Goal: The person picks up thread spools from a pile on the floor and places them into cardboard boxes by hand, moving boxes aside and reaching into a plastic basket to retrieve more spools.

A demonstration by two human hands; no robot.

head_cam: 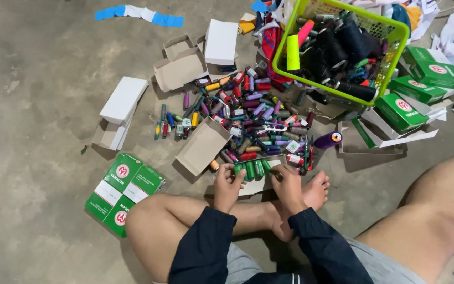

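Resting on green spools (pixel 251 169) in a low box | left hand (pixel 228 185) fingers curled on them | right hand (pixel 288 185) grip unclear

Green basket (pixel 395 39) cut off at top edge (far rim unseen); spool labels too small.

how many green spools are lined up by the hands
4 green spools, side by side on a flat box between the left hand and right hand; fingers may hide more.
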